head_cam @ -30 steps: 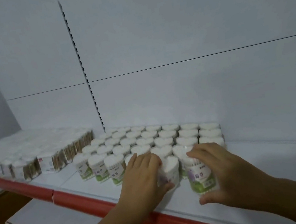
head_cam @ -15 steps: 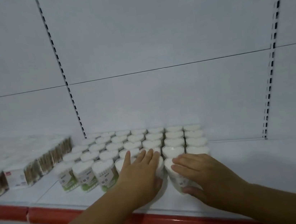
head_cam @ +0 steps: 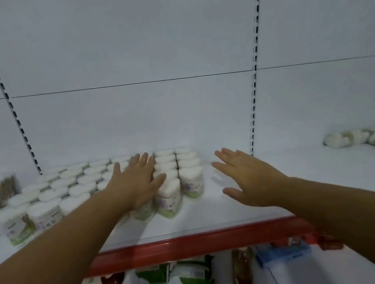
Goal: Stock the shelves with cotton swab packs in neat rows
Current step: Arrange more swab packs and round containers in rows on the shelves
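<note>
Cotton swab packs (head_cam: pixel 191 179) in rows left-centre on the shelf (head_cam: pixel 238 211), left hand (head_cam: pixel 137 182) flat over their tops with fingers straight, right hand (head_cam: pixel 250 176) beside the rightmost row, fingers spread, holding nothing.

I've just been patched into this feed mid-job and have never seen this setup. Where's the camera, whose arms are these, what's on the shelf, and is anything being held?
There is no machine here. A person wears one wide-angle camera on the head, looking forward and down, so both arms are that person's own. The left hand lies flat, fingers straight, on the tops of the cotton swab packs, white-topped tubs standing in rows on the white shelf. The right hand is open over bare shelf beside the rows. Neither hand holds anything. Bagged goods lie at the far right, and other packets sit on the shelf below.
</note>
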`<action>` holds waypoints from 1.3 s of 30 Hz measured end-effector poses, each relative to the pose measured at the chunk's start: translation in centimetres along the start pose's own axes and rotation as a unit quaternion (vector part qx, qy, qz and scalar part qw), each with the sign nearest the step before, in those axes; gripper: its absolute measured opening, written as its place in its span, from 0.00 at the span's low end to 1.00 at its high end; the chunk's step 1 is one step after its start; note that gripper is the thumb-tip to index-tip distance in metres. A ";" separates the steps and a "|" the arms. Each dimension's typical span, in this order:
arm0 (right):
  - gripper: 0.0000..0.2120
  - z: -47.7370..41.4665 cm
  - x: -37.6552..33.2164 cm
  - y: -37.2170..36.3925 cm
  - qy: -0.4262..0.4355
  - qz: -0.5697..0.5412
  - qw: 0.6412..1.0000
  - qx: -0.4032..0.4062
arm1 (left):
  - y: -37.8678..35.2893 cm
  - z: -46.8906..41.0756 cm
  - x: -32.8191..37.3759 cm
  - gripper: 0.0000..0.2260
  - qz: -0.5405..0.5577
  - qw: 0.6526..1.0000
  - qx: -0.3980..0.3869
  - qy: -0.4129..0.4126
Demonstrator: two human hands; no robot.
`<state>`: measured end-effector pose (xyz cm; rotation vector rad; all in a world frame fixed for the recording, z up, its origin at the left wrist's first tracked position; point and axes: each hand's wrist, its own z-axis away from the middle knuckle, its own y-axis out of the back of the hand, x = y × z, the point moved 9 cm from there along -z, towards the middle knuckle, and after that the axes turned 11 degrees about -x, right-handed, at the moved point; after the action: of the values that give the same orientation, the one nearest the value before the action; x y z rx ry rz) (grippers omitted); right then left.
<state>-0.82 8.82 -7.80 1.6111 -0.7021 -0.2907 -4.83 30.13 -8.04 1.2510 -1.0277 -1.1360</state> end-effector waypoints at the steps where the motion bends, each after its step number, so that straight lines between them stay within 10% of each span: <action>1: 0.33 0.7 2.1 -0.9 -0.037 0.005 0.997 -0.066 | 1.0 -0.5 1.9 0.30 -0.002 1.000 0.013 -0.010; 4: 0.35 3.7 7.0 -2.4 -0.123 -0.056 0.977 -0.167 | 2.5 -1.8 10.0 0.29 0.025 0.996 0.019 -0.081; 20: 0.33 30.5 31.6 -4.8 -0.262 -0.096 0.944 -0.177 | -1.7 -8.0 47.4 0.30 0.063 0.952 -0.102 -0.281; 39: 0.32 26.8 46.3 -10.5 -0.312 -0.114 0.942 -0.040 | -1.4 -27.7 55.2 0.35 0.262 0.936 0.065 -0.227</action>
<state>23.10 -39.91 -13.07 1.5230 -0.9624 -1.0175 31.29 -19.70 -12.87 0.7405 -1.6891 -0.9567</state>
